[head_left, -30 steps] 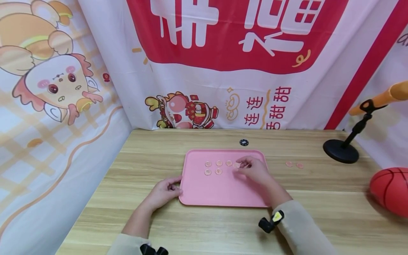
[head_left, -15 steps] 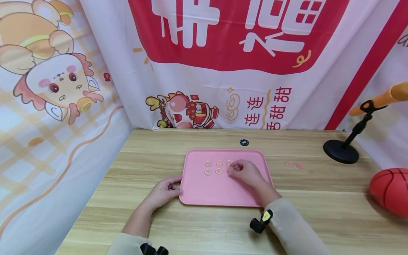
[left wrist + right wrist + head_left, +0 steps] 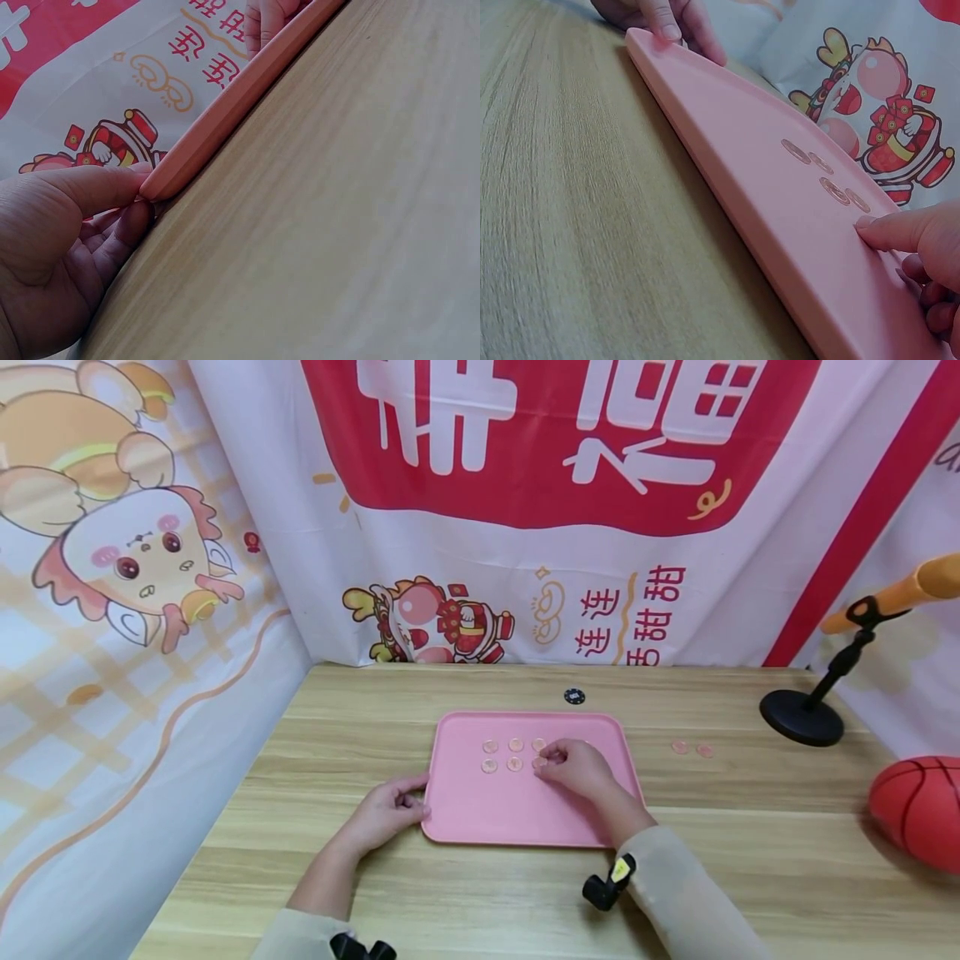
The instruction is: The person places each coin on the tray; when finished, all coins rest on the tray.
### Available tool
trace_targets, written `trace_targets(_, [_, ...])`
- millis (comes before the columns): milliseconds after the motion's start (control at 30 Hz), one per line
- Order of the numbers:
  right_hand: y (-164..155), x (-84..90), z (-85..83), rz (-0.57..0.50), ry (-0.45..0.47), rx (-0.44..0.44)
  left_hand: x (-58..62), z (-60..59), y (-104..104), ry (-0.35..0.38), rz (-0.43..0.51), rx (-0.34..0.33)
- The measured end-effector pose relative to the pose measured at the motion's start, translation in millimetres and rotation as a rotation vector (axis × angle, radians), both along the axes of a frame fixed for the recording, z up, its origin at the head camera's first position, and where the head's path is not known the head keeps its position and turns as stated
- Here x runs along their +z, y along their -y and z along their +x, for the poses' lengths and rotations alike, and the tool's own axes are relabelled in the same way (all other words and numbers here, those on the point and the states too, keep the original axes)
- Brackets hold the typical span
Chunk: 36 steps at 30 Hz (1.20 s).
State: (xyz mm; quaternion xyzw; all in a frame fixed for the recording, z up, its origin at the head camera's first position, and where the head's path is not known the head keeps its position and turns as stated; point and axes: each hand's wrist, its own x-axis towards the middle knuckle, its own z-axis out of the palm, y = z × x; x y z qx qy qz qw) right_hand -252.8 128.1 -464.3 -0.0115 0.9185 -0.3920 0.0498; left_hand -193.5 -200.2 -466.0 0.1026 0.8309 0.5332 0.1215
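Note:
A pink rectangular tray lies on the wooden table. My left hand pinches its left edge; in the left wrist view the thumb lies on the rim and fingers curl below. Small copper-coloured coins stand in two rows on the tray, among them a back-left coin and a front-row coin. My right hand is over the tray, thumb and forefinger at a coin at the right end of the front row. In the right wrist view its other fingers are curled and the thumb hides this coin.
Two pinkish coins lie on the table right of the tray. A black poker chip lies behind it. Further right are a black stand with an orange tube and a red ball. Printed cloths hang behind and left.
My right hand has moved left and slightly down over the tray, bringing a coin to the front row, where it now lies low under the fingers. My left hand stays at the tray's edge.

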Motion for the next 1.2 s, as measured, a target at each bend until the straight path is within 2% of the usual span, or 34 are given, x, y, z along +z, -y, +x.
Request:
trace_targets(267, [1,3.4,2.3,0.009,0.011,0.013,0.5,1.7,-2,-0.001,-0.018,0.028])
trace_targets(467, [0,3.4,3.0,0.008,0.011,0.017,-0.9,0.4,-2,-0.006,-0.019,0.024])
trace_targets(700, [-5,8.4,6.1,-0.096,0.012,0.023,-1.1,-0.1,-2,-0.008,-0.022,0.027])
trace_targets(1000, [-27,22.8,9.0,-0.115,-0.044,0.021,-0.5,0.2,-3,-0.004,-0.024,0.040])
trace_targets(1200, [-51,31.8,11.2,-0.091,-0.012,-0.051,-0.2,0.5,-3,0.007,-0.022,0.048])
